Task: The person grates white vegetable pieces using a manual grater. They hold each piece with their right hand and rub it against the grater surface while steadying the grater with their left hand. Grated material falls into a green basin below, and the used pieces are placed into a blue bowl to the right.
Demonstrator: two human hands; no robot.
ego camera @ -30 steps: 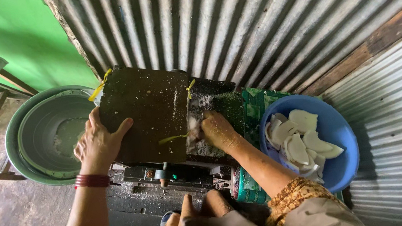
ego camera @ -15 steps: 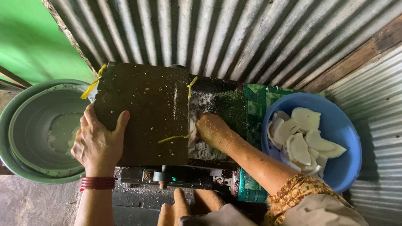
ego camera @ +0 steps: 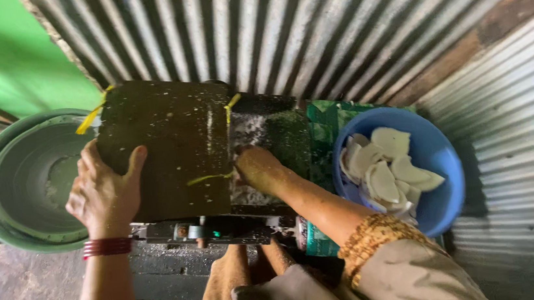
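Left hand lay flat on the dark cover of the grating machine, fingers spread on its left edge; right hand pressed into the feed opening beside the cover — fingers hidden, so I could not tell their state. White coconut pieces sat in the blue bowl to the right, a grey basin to the left. Judgement: steady the cover firmly and keep fingertips clear of the grater — press with the piece, not skin.

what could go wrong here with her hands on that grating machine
The right hand presses right into the machine's feed opening, so fingers could likely slip toward the working parts. The left hand only steadies the dark cover; it might shift. The blue basin of white pieces sits close by the elbow.
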